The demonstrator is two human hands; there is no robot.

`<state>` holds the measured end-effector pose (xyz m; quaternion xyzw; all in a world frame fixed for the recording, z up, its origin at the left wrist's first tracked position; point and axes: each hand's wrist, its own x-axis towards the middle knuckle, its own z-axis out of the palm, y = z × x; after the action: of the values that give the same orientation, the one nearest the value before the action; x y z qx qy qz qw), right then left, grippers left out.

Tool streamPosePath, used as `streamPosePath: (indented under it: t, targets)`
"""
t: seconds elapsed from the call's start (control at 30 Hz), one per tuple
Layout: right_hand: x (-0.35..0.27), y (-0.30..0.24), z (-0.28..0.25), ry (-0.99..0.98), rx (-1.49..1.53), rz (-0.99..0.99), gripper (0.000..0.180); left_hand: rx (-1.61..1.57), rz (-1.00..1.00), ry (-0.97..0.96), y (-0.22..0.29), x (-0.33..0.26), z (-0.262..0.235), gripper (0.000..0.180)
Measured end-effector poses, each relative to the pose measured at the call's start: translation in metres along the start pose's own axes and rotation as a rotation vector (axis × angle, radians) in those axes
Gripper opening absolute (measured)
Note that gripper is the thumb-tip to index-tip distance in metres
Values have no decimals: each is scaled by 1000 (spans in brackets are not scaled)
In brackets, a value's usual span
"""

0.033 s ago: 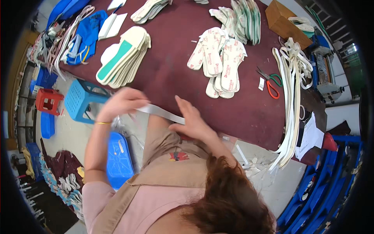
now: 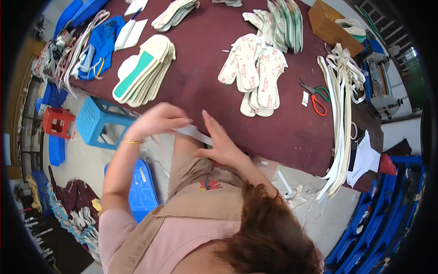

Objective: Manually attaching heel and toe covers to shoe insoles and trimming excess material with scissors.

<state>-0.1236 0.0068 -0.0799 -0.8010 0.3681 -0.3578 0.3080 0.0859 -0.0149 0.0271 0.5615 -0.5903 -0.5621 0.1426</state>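
Note:
Over the front edge of the maroon-covered table, my left hand (image 2: 163, 121), a little blurred, pinches a narrow white strip (image 2: 199, 135). The strip runs right, above my lap, to my right hand (image 2: 224, 146). That hand's fingers are stretched out, thumb apart, with the strip passing against its palm side; its far end is hidden there. Beyond my left hand lies a fanned stack of cream insoles (image 2: 150, 73), the top one bearing a green patch. Farther right are several white insoles with red print (image 2: 269, 82).
Scissors (image 2: 315, 97) with red and green handles lie at right, beside long white strips (image 2: 337, 132) hanging off the table edge. A wooden box (image 2: 335, 27) stands at the back right. On the floor at left are a blue stool (image 2: 98, 121) and a red stool (image 2: 58, 122).
My left hand has moved right, closer to my right hand, and the strip between them looks shorter and slacker. My right hand has barely shifted.

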Motion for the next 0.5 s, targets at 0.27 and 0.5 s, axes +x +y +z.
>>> streamPosePath:
  t: [0.27,0.5]
  targets:
    - [51,28,-88,379,752,489,20,554,241,742,46,272,21,56]
    - [158,144,-131,243,-114,371,23,730,-42,288,73,322,19,58]
